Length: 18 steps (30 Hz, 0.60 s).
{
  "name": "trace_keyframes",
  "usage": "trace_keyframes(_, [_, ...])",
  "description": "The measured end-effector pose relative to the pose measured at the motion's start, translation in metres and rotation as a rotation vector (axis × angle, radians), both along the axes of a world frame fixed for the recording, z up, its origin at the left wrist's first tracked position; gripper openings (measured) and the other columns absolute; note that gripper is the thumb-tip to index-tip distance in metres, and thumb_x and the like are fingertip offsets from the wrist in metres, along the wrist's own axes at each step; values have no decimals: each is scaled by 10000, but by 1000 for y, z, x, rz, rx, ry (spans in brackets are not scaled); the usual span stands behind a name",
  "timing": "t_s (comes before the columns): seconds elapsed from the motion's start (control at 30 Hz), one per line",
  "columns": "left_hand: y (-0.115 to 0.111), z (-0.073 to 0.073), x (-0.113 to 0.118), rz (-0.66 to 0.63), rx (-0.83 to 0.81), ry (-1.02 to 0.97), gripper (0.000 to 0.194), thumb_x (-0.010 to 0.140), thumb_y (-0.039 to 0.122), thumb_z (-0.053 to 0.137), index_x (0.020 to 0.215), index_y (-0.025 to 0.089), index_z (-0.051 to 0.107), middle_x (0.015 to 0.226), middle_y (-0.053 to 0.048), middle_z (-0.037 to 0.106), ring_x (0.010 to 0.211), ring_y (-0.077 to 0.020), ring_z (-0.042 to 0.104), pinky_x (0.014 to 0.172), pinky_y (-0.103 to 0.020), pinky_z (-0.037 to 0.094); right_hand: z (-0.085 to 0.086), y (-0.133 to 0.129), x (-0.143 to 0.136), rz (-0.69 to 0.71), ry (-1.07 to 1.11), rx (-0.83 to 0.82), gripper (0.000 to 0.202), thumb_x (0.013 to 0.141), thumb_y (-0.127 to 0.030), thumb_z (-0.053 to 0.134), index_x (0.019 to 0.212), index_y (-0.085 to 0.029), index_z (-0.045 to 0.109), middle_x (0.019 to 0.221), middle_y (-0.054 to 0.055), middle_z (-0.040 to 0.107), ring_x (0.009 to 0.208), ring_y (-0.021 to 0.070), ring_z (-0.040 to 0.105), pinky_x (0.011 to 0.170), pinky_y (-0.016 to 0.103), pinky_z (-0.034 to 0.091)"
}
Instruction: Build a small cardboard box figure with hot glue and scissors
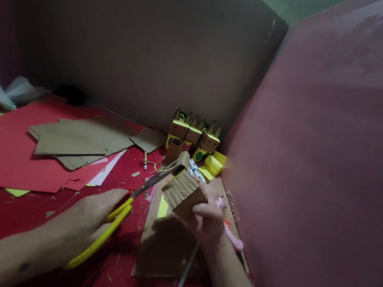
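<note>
My left hand [100, 216] is closed around the yellow handles of a pair of scissors [120, 212]. Their dark blades point up and to the right, with the tips close to a folded piece of cardboard [186, 194]. I cannot tell whether the blades touch it. That cardboard is in my right hand [210, 216], the thumb laid across its lower right side; one face shows ridges. Below lies a flat brown cardboard sheet [163, 262]. A short cardboard tube [174, 149] stands just behind the held piece.
Several cardboard figures with pointed tops [192, 136] stand by the back wall. A rolled yellow paper [214, 165] and markers [194, 168] lie nearby. Cardboard pieces [81, 136] rest on red paper [7, 155] at the left. A pink wall [329, 163] rises close on the right.
</note>
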<state>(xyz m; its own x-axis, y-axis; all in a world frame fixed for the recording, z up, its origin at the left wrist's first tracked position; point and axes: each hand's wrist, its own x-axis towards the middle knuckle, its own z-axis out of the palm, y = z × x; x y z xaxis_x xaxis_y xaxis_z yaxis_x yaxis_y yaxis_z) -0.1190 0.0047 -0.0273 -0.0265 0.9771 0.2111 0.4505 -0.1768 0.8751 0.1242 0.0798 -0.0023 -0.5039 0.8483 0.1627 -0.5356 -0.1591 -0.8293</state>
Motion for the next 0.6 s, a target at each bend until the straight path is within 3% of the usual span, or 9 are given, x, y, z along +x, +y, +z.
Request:
trace_keyframes(0.1, [-7,3,4,4,112,175,226,862,454,571,792,243,606,703,-39,650,598,-206,542,610,-331,374,2,-1,-1,11,-1,-27,587,506,-155,768,1068,-293,676,1073,35,780,1139,333,690,922,470,598])
trace_keyframes(0.3, [-12,3,6,-9,77,245,243,869,430,511,888,223,638,769,-54,697,638,-219,605,621,-326,400,1,-1,-3,27,18,-35,610,473,-108,748,1049,-300,687,1060,33,778,1139,338,681,895,477,604])
trace_keyframes(0.5, [-7,-10,-3,-117,24,278,267,866,471,499,788,234,594,711,-53,693,591,-207,594,576,-310,384,-1,1,-3,19,14,-18,662,451,-83,701,1082,-280,656,1075,19,765,1153,315,693,942,438,593])
trace_keyframes(0.6, [-8,-1,2,-35,16,264,314,834,505,481,716,234,585,642,-53,659,554,-207,553,560,-318,352,-2,2,-3,16,6,0,661,454,-85,705,1085,-275,652,1049,18,765,1146,315,697,959,438,589])
